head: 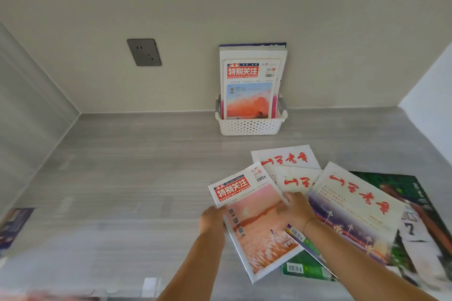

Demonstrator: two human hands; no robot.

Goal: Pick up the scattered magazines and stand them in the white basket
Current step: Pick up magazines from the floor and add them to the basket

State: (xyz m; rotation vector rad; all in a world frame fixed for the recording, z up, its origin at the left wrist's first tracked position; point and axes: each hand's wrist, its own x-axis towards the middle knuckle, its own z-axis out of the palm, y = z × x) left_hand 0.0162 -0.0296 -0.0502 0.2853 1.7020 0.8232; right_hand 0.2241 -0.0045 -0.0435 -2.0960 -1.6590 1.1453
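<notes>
Head view:
- The white basket (250,126) sits at the back of the grey table (122,178), right against the wall (220,7). That is at 12 o'clock from your hands.
- A few magazines already stand in the basket and lean back on the wall. The front one, the standing red-title magazine (249,90), faces you. The wall keeps them from falling over.
- The other magazines lie flat in a messy pile near you, some on top of others. They still need to go in.
- The pink magazine (254,222) lies on top of the pile, so it is the easy one to take first, I think.
- Your left hand (211,219) is at its left edge, at 9 o'clock on the cover. The fingers curl around that edge.
- Your right hand (297,208) is at its right edge, at 3 o'clock. It lies palm down with the fingers on the cover.
- Both hands hold the pink magazine, one on each side. Two hands keep it from bending or sliding. I cannot tell if it is off the pile yet.
- Both arms reach up from the bottom of the view, a little apart, wrists nearly straight.
- Three white magazines with red writing (286,157) fan out at 1 o'clock from your right hand.
- A big sports magazine (415,227) lies at 3 o'clock, partly under the others.
- A green magazine (305,269) peeks out at 5 o'clock.
</notes>
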